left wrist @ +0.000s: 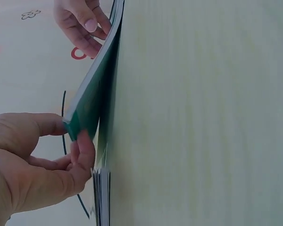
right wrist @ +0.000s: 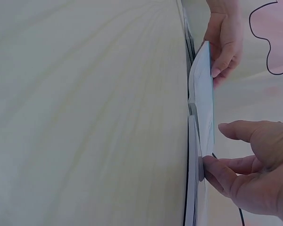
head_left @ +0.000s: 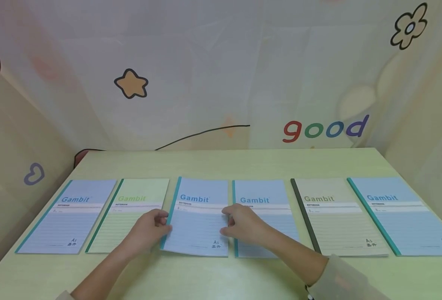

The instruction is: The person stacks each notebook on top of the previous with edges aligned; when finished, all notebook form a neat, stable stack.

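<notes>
My left hand [head_left: 146, 231] pinches the teal spine side of a blue Gambit notebook [head_left: 196, 229], third from the left in the row. In the left wrist view, that spine edge is raised off the table, with fingers on both faces of the notebook [left wrist: 87, 101]. At its right edge is my right hand [head_left: 245, 225], fingertips and thumb spread apart. The right wrist view shows one fingertip [right wrist: 210, 161] touching the edge and another held away from it. Partly beneath my right hand lies another blue notebook [head_left: 258, 191].
To the left lie a blue notebook [head_left: 65, 225] and a green one [head_left: 143, 189]. To the right are a beige notebook with a black spine [head_left: 340, 229] and another blue one [head_left: 404, 225]. All rest on a pale table [head_left: 206, 279] before a printed curtain [head_left: 206, 54].
</notes>
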Action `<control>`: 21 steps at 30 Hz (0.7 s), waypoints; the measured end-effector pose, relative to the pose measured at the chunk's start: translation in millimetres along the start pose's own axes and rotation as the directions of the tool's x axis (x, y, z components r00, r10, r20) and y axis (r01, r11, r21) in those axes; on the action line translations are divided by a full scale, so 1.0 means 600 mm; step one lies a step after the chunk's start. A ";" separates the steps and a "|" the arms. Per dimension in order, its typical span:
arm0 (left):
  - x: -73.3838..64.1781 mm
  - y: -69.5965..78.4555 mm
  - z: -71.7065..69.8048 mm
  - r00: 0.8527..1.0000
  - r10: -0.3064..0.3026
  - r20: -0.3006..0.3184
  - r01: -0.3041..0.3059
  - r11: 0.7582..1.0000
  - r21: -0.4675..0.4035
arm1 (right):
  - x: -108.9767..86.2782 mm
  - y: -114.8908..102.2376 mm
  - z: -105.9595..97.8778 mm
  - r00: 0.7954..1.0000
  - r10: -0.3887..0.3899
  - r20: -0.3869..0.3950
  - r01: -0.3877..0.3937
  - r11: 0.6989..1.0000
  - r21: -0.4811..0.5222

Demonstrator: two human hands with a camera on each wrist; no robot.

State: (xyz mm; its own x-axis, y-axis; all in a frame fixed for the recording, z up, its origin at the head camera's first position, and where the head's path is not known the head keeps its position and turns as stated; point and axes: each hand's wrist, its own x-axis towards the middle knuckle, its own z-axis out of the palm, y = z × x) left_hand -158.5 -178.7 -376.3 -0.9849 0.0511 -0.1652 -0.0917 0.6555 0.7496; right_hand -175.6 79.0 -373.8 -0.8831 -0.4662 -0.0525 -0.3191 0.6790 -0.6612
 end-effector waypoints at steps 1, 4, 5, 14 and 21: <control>0.000 0.000 0.000 1.000 -0.014 -0.005 0.014 1.000 -0.028 | 0.000 0.000 0.000 1.000 -0.002 0.000 0.002 1.000 -0.001; 0.001 0.002 0.001 0.998 -0.060 0.003 0.060 0.990 -0.131 | 0.001 -0.001 -0.001 1.000 -0.006 0.000 0.006 1.000 0.003; 0.001 0.002 0.001 0.997 -0.074 0.011 0.075 0.983 -0.169 | 0.000 -0.001 -0.001 1.000 -0.007 0.000 0.007 1.000 0.007; -0.003 0.001 0.001 0.994 -0.079 0.078 0.105 0.900 -0.423 | -0.002 -0.002 -0.003 1.000 0.001 0.002 -0.001 1.000 0.030; -0.007 -0.010 -0.001 0.989 -0.060 0.138 0.132 0.782 -0.610 | 0.000 0.005 -0.001 0.999 0.040 -0.031 -0.037 0.995 0.092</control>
State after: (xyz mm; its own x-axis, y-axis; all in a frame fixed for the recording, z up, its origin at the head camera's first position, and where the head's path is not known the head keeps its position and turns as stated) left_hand -153.7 -183.1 -379.9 -0.9480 0.1156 -0.2965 -0.2913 0.0597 0.9548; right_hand -177.0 81.2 -375.0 -0.9054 -0.4209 -0.0554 -0.2533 0.6403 -0.7251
